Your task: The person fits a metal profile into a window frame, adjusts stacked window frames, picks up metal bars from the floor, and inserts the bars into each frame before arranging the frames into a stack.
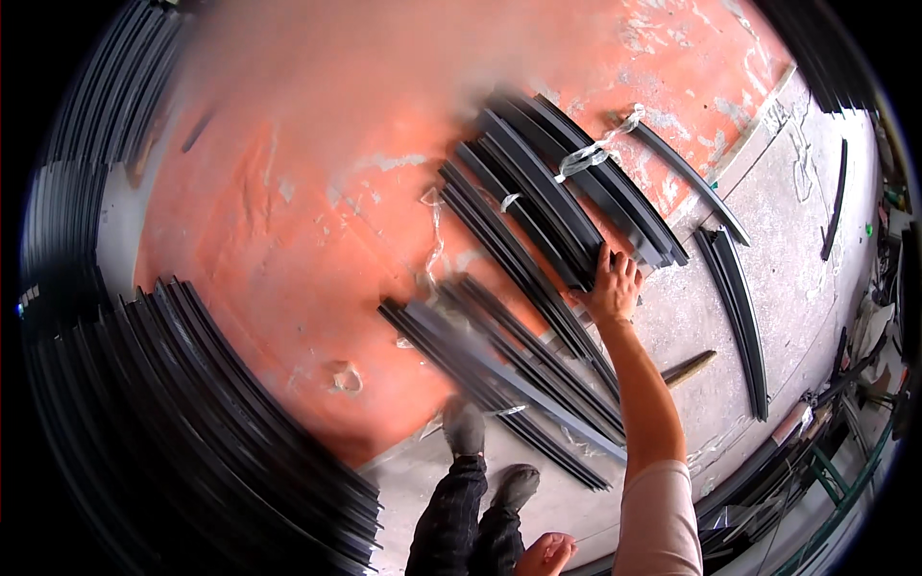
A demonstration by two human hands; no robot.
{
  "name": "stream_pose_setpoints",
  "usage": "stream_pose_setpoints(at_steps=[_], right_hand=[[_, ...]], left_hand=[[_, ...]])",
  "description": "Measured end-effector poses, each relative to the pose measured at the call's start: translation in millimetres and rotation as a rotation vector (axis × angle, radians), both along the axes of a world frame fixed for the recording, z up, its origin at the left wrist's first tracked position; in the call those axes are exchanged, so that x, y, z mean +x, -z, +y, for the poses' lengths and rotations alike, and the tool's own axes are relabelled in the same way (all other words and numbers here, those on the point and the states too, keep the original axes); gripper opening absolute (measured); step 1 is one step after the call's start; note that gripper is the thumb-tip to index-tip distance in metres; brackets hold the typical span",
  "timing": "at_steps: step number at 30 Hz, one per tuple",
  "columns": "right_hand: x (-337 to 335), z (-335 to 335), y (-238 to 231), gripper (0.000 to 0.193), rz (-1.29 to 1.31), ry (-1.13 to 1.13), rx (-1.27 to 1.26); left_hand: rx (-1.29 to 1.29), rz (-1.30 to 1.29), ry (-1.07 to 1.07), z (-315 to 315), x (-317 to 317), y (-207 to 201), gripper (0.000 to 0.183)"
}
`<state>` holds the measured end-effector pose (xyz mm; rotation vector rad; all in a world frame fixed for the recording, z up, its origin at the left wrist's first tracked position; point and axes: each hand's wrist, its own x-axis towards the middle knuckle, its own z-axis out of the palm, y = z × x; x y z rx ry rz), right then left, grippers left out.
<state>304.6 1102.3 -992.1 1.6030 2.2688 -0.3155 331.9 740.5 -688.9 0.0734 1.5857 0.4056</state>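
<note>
Black strips extend beyond the right hand, whose fingers bend at their near end; whether clamped, one cannot tell. The left hand, half-curled, hold unclear, is well apart. Step, apparently: gripping; the next move calls for firm closure.

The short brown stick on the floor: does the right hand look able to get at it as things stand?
Probably yes: the short brown stick shows beside the right forearm, with nothing seen on top, though the right hand would first have to leave the dark strips it touches.
</note>
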Motion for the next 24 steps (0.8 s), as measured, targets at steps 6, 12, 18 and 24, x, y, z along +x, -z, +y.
stream_pose_setpoints(at_steps=[6,12,18,24], right_hand=[[2,-7,14,0.131,0.086,-0.072,0.111],[-4,-4,0,0.124,0.076,0.06,-0.105],[3,-2,-79,0.119,0.212,0.146,-0.357],[55,-37,-169,0.081,0.674,0.632,-0.951]], left_hand=[[-0.079,-0.101,-0.199,1,4,-8,0.033],[-0.141,-0.162,-0.375,-16,17,7,0.027],[-0.147,-0.169,-0.372,-19,13,11,0.028],[-0.212,-0.171,-0.573,4,-7,2,0.029]])
